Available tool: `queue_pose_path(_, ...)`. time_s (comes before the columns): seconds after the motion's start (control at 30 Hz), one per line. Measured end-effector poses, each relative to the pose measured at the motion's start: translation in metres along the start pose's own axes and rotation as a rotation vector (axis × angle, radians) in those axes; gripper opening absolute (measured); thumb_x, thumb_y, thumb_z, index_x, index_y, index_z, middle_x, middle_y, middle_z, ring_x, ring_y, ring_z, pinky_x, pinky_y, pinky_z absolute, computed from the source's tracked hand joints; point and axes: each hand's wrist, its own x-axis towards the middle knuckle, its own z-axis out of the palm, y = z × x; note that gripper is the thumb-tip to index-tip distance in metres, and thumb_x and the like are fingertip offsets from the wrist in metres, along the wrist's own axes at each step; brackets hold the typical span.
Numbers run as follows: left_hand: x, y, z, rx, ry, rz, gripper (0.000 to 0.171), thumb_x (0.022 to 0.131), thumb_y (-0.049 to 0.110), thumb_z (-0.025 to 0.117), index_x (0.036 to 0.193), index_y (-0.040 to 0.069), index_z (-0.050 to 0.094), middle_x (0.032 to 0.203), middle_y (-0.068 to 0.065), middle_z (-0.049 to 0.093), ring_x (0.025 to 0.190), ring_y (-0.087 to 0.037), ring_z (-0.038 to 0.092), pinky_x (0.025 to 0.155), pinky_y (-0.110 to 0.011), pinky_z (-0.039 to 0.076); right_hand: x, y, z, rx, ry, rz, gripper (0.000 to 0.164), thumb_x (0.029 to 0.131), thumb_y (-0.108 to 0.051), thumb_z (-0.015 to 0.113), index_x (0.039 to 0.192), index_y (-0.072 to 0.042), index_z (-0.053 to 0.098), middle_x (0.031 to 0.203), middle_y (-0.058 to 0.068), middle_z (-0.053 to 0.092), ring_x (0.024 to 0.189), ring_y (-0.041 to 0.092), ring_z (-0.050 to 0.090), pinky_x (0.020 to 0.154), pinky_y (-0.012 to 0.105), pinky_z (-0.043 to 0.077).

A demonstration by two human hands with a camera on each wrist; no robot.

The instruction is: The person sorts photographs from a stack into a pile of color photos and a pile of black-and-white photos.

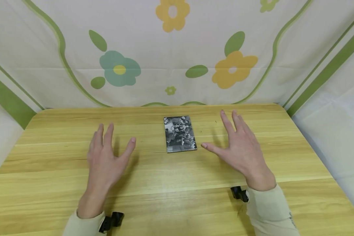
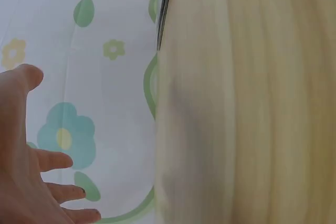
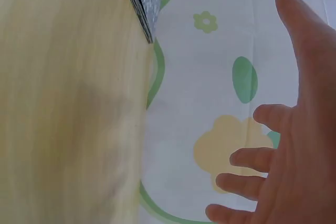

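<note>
A flat rectangular piece with a black-and-white crowd picture (image 1: 180,134) lies on the wooden table, near its far side. Its edge shows thin stacked layers in the right wrist view (image 3: 146,3); the left wrist view catches only a sliver of the edge (image 2: 165,11). To the left of it, my left hand (image 1: 104,160) hovers over the table with fingers spread and thumb apart. My right hand (image 1: 242,150) is held over the table on the other side, thumb pointing at the picture piece and close to its lower right corner. Neither hand holds anything.
The wooden table (image 1: 165,203) reaches back to a white cloth wall (image 1: 171,55) printed with flowers and green lines. White cloth also hangs at both sides. A small black clip-like device (image 1: 113,221) sits at the left cuff, another (image 1: 239,194) at the right.
</note>
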Motion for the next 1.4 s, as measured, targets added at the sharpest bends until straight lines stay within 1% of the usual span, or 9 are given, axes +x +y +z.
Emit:
queue_pose_path(0.23,0.003,0.005,0.006,-0.164,-0.062,-0.087,0.090,0.104,0.060,0.062,0.171,0.010,0.027,0.180,-0.016,0.017,0.164,-0.048,0.018,0.125,-0.078,0.023,0.004,0.002,0.009,0.133,-0.046,0.042,0.116,0.088,-0.085,0.063,0.174,-0.035,0.003,0.182,0.014,0.009,0.162,0.050,0.024,0.115,0.079,0.037)
queue_pose_path(0.5,0.003,0.007,0.017,-0.362,-0.062,-0.147,0.077,0.104,0.055,0.065,0.161,0.007,0.044,0.167,-0.016,0.043,0.154,-0.038,0.041,0.127,-0.056,0.038,0.007,0.004,0.023,0.312,-0.050,0.069,0.113,0.090,-0.075,0.072,0.175,-0.028,0.012,0.181,0.011,0.018,0.164,0.046,0.024,0.124,0.074,0.029)
queue_pose_path(0.6,0.003,0.007,0.020,-0.423,-0.104,-0.163,0.074,0.105,0.054,0.064,0.161,0.008,0.045,0.167,-0.015,0.043,0.155,-0.036,0.042,0.128,-0.051,0.038,0.008,0.003,0.028,0.418,-0.048,0.091,0.107,0.092,-0.069,0.074,0.174,-0.026,0.019,0.177,0.013,0.028,0.158,0.047,0.035,0.124,0.069,0.035)
queue_pose_path(0.77,0.003,0.010,0.029,-0.512,-0.219,-0.198,0.070,0.107,0.047,0.065,0.161,0.009,0.045,0.167,-0.016,0.044,0.155,-0.036,0.044,0.127,-0.052,0.040,0.012,0.003,0.040,0.641,-0.060,0.142,0.090,0.097,-0.051,0.078,0.168,-0.019,0.035,0.167,0.011,0.046,0.148,0.039,0.053,0.119,0.055,0.048)
queue_pose_path(0.87,0.003,0.013,0.039,-0.596,-0.240,-0.237,0.064,0.106,0.040,0.070,0.158,0.008,0.049,0.162,-0.017,0.050,0.152,-0.034,0.048,0.125,-0.051,0.042,0.014,0.003,0.048,0.774,-0.084,0.175,0.080,0.099,-0.042,0.078,0.165,-0.015,0.042,0.161,0.011,0.053,0.144,0.034,0.058,0.117,0.048,0.052)
queue_pose_path(0.97,0.003,0.013,0.048,-0.666,-0.228,-0.264,0.060,0.104,0.034,0.073,0.154,0.008,0.054,0.157,-0.016,0.055,0.147,-0.031,0.053,0.115,-0.030,0.050,0.015,0.004,0.055,0.866,-0.107,0.200,0.073,0.100,-0.037,0.078,0.161,-0.012,0.046,0.157,0.011,0.057,0.142,0.033,0.060,0.116,0.044,0.053)
queue_pose_path(1.1,0.002,0.009,0.053,-0.713,-0.206,-0.285,0.052,0.104,0.025,0.074,0.150,0.008,0.058,0.152,-0.013,0.058,0.139,-0.025,0.057,0.095,-0.007,0.050,0.015,0.007,0.060,0.950,-0.111,0.222,0.068,0.100,-0.029,0.078,0.158,-0.009,0.049,0.153,0.013,0.059,0.142,0.031,0.059,0.113,0.029,0.053)
queue_pose_path(1.23,0.003,0.006,0.054,-0.734,-0.209,-0.287,0.047,0.102,0.018,0.076,0.146,0.008,0.062,0.148,-0.011,0.061,0.131,-0.020,0.060,0.097,-0.010,0.053,0.015,0.009,0.062,1.006,-0.100,0.237,0.063,0.101,-0.022,0.077,0.156,-0.006,0.051,0.151,0.015,0.060,0.139,0.031,0.060,0.104,0.017,0.054)
queue_pose_path(1.4,0.004,0.007,0.057,-0.695,-0.215,-0.282,0.045,0.101,0.019,0.077,0.143,0.007,0.065,0.146,-0.013,0.062,0.130,-0.022,0.062,0.096,-0.009,0.052,0.016,0.011,0.064,1.035,-0.087,0.245,0.059,0.102,-0.018,0.076,0.154,-0.004,0.053,0.149,0.017,0.061,0.138,0.030,0.061,0.102,0.014,0.054)
